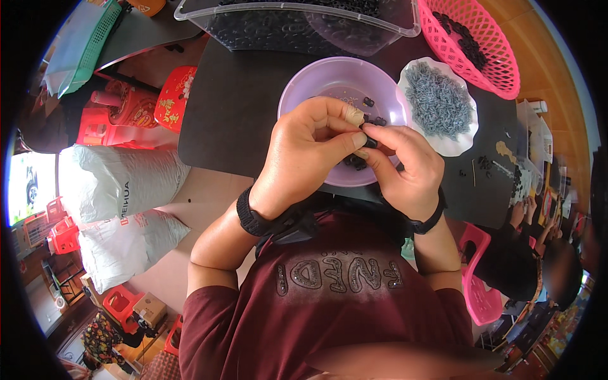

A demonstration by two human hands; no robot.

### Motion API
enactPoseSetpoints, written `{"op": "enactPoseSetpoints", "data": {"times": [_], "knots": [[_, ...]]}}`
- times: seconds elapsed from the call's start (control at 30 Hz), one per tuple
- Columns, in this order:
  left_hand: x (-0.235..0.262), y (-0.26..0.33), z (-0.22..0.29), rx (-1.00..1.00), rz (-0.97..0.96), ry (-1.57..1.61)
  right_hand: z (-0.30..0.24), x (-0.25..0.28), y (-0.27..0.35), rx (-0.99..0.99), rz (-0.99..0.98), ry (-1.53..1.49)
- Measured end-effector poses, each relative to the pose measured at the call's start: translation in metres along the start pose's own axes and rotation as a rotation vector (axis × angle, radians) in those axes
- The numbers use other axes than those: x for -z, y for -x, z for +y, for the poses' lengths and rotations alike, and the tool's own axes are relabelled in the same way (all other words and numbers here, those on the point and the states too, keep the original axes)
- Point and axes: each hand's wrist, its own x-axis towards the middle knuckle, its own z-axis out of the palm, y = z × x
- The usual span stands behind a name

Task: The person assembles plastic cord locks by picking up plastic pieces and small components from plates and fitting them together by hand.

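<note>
Both of my hands meet over a purple plastic basin [297,88] on the dark table. My left hand [310,142] pinches a small black plastic part [370,142] between thumb and forefinger. From the other side, my right hand [408,161] grips the same part, its fingertips touching those of the left. The fingers hide much of the part, so its exact kind does not show. Several similar black pieces [356,162] lie in the basin below. Right of the basin, a white scalloped dish [468,142] holds a heap of small grey-blue translucent pieces [437,101].
A clear bin [291,31] of black parts stands at the table's far side. At far right is a pink basket [506,69] with black pieces. Loose black bits [486,163] lie on the table [221,114]. White sacks [120,183] stand left; other people work at right.
</note>
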Motion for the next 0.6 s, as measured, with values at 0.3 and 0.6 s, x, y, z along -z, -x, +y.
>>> {"op": "enactPoseSetpoints", "data": {"times": [0.3,0.6], "knots": [[0.002,-0.002,0.013,-0.021,-0.023,0.098,-0.004,0.022,-0.012,0.014,0.015,0.104],[0.028,-0.047,0.036,-0.165,-0.212,-0.593,0.076,0.160,-0.097,-0.136,0.308,0.310]]}}
